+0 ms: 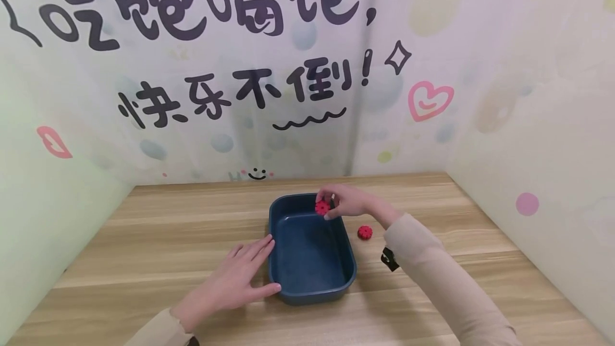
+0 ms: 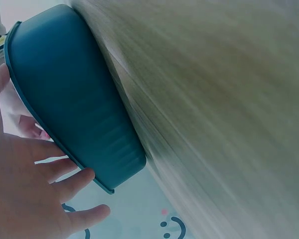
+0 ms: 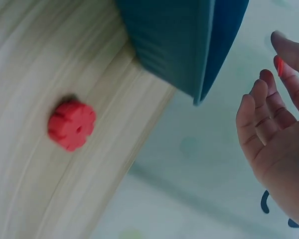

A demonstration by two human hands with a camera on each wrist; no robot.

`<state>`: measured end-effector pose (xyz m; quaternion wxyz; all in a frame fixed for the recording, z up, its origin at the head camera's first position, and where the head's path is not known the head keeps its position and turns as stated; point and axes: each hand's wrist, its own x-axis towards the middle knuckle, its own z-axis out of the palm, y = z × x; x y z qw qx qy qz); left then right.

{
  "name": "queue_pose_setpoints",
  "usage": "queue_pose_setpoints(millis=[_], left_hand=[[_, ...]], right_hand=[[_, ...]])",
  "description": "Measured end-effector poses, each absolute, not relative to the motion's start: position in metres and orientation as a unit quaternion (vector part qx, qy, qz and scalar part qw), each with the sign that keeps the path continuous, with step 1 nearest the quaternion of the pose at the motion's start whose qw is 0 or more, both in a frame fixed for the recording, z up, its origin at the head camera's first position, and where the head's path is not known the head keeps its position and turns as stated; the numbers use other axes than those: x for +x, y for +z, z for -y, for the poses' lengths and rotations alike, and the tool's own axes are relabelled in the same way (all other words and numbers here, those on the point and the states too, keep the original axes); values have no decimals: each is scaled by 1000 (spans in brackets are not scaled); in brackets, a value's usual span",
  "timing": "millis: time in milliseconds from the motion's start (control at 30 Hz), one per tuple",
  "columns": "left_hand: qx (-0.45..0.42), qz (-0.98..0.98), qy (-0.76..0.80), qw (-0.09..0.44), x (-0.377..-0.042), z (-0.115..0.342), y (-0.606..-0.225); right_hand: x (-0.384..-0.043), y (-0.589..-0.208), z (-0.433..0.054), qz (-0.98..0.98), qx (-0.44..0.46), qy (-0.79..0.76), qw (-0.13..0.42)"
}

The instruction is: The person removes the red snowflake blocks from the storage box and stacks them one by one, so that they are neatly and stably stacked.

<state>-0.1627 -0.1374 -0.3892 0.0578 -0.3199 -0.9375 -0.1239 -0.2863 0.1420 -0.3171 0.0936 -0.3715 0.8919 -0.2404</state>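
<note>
A dark blue rectangular bin (image 1: 307, 287) stands on the table. My left hand (image 1: 235, 277) rests on its left rim, fingers extended and spread, as the left wrist view also shows along the bin's outer side (image 2: 74, 94). Over the bin's far right corner, my right hand (image 1: 349, 200) pinches a red flower-shaped disc (image 1: 322, 207) between thumb and forefinger. Only a thin red edge of that disc (image 3: 279, 66) shows in the right wrist view. To the right of the bin, below my right forearm, lies another red flower-shaped piece (image 1: 364, 232), thick with a notched rim (image 3: 71, 125).
The wood-grain table (image 1: 182, 228) runs back to a white printed wall (image 1: 202, 148) with large black writing. Side walls close in the left and right. A black strap piece (image 1: 389, 259) hangs by the right sleeve (image 1: 432, 260).
</note>
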Motion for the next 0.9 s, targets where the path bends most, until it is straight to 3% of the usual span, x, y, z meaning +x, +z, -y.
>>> queue_pose_setpoints(millis=[267,600,900], left_hand=[[-331,932,-125,78,-162,138,-391],[-329,933,-125,73,-162,138,-391],[-322,937,-126,57,-161,138,-388]], right_hand=[[-285,-329,-175,-879,-371,-288,82],[-282,-351,-214,-871,-371,-317,59],[-275,-369,-235,-882,-327,-332,72]])
